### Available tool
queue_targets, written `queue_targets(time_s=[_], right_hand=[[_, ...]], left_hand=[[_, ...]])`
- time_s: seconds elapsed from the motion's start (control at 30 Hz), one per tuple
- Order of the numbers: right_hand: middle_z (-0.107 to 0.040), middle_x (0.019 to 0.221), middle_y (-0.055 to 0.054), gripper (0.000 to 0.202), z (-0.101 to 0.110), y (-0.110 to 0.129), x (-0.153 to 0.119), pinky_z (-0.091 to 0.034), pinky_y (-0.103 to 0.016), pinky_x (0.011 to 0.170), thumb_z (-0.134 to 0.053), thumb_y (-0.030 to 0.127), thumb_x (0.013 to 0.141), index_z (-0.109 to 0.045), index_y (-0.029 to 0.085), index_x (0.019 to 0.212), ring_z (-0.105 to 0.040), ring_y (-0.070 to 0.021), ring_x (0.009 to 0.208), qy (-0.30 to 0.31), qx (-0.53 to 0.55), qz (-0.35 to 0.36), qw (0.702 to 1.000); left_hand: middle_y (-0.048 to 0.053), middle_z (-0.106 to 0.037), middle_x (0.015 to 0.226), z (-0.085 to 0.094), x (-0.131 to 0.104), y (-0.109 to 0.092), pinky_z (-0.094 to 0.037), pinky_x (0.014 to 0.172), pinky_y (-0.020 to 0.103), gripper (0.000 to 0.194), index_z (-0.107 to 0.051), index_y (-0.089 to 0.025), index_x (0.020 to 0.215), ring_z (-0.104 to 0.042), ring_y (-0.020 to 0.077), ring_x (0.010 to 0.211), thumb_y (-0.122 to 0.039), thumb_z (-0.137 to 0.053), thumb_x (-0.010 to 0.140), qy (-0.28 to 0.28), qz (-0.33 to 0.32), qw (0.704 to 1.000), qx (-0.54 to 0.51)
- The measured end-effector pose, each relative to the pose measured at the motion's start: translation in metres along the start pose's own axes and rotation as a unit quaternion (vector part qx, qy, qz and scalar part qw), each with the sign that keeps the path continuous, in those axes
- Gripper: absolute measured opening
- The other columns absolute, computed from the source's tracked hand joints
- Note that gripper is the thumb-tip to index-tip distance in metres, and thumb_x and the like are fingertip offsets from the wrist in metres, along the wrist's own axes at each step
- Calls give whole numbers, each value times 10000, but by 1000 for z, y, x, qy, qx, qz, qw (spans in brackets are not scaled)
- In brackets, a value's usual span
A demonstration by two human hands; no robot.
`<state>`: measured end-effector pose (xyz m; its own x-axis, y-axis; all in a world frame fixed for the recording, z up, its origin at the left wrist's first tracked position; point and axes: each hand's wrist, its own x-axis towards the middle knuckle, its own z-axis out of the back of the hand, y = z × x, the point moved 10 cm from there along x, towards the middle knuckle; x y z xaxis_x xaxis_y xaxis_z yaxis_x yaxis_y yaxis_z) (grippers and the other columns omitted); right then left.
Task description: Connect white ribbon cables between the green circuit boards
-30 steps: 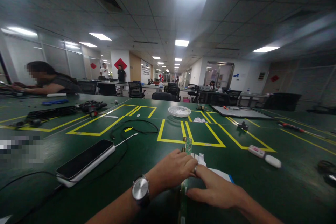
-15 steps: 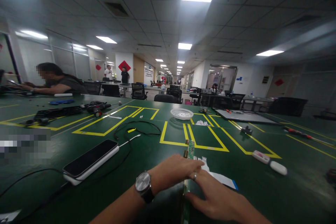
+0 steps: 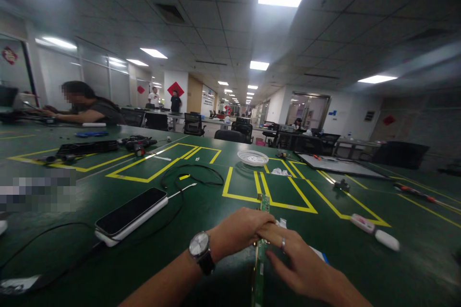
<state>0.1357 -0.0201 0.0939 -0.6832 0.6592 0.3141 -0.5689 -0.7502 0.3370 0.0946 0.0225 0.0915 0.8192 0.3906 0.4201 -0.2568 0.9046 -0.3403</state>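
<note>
A long, narrow green circuit board [image 3: 260, 273] lies lengthwise in front of me, its far end showing past my hands. My left hand [image 3: 241, 228], with a watch at the wrist, arches across the board and is closed on it; its fingertips are hidden. From the right, my right hand [image 3: 298, 259], wearing a ring, reaches over the board with fingers stretched out against the left fingertips. Its thumb stands apart, just right of the board's edge. A white ribbon cable [image 3: 318, 253] with a blue end shows partly behind the right hand.
A phone [image 3: 131, 212] rests on a white block with cables to the left. Farther out are a white basket [image 3: 252, 157], crumpled white paper [image 3: 280, 171], a small black device [image 3: 341, 185] and a pink-and-white object [image 3: 363, 223]. A person [image 3: 88, 108] sits at far left.
My right hand has shifted slightly right, and its thumb has come away from the board. More of the board's near part shows. The whole view has swung a little left.
</note>
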Motion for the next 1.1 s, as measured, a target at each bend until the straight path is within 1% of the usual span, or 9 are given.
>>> queue_targets(time_s=[0.1,0.23,0.37,0.5,0.67,0.8,0.93,1.03,1.1], right_hand=[[-601,1340,-102,457,0,0,0,-416,-392,1060,-495,219,924,-522,226,1380,-556,-254,1212,-6,9,-7,1000],[-643,1272,-82,444,-12,-2,-2,-449,-371,999,-534,191,873,-573,232,1313,-597,-233,1119,20,37,-24,999],[-651,1244,-80,431,-17,-3,-3,-436,-387,998,-568,197,832,-605,227,1260,-594,-240,1092,15,49,-33,998],[-656,1216,-76,437,-16,-2,-2,-427,-386,999,-585,203,826,-596,228,1261,-583,-247,1109,10,65,-43,997],[-687,1092,-56,273,-9,-5,1,-453,-339,917,-513,185,883,-658,226,1111,-609,-208,990,-28,81,-48,995],[-683,1046,-60,231,-10,-15,-3,-464,-349,910,-557,194,838,-662,205,1044,-604,-222,974,-58,77,-77,992],[-684,1090,-69,261,-14,-18,-5,-464,-353,950,-584,190,803,-664,209,1051,-606,-230,1025,-28,80,-106,991],[-685,1119,-68,292,-8,-13,-2,-457,-340,977,-572,166,801,-667,210,1074,-606,-221,1060,-11,68,-100,993],[-693,1109,-65,306,-3,-8,0,-465,-327,968,-558,147,803,-672,208,1080,-618,-211,1043,-10,57,-86,995]], left_hand=[[58,-688,1069,-3,-1,1,-484,860,284,265,-576,-184,1174,-660,203,991,-153,-568,911,-10,3,1000,20],[62,-686,1062,-16,-2,-5,-483,878,293,270,-579,-186,1155,-651,213,990,-153,-591,886,7,-5,999,40],[66,-680,1083,-21,-2,-9,-465,925,309,267,-581,-180,1150,-631,218,1024,-149,-602,885,12,-6,999,48],[53,-682,1045,-19,-1,-11,-469,888,308,198,-592,-182,1114,-630,209,965,-183,-591,916,5,-6,998,58],[34,-669,1069,-13,1,-11,-452,895,295,208,-578,-197,1115,-616,198,994,-190,-605,908,-28,4,999,39],[23,-683,934,-15,1,-2,-457,743,250,40,-597,-181,918,-638,182,854,-149,-576,905,-25,58,997,54],[15,-700,884,-18,2,6,-438,673,233,37,-601,-184,865,-665,194,810,-177,-637,872,-1,79,995,62],[8,-714,911,-16,3,5,-442,699,228,52,-613,-200,905,-684,203,853,-217,-654,877,11,58,997,50],[-2,-718,942,-13,4,2,-443,727,223,69,-615,-215,940,-689,202,897,-200,-648,881,14,38,998,42]])
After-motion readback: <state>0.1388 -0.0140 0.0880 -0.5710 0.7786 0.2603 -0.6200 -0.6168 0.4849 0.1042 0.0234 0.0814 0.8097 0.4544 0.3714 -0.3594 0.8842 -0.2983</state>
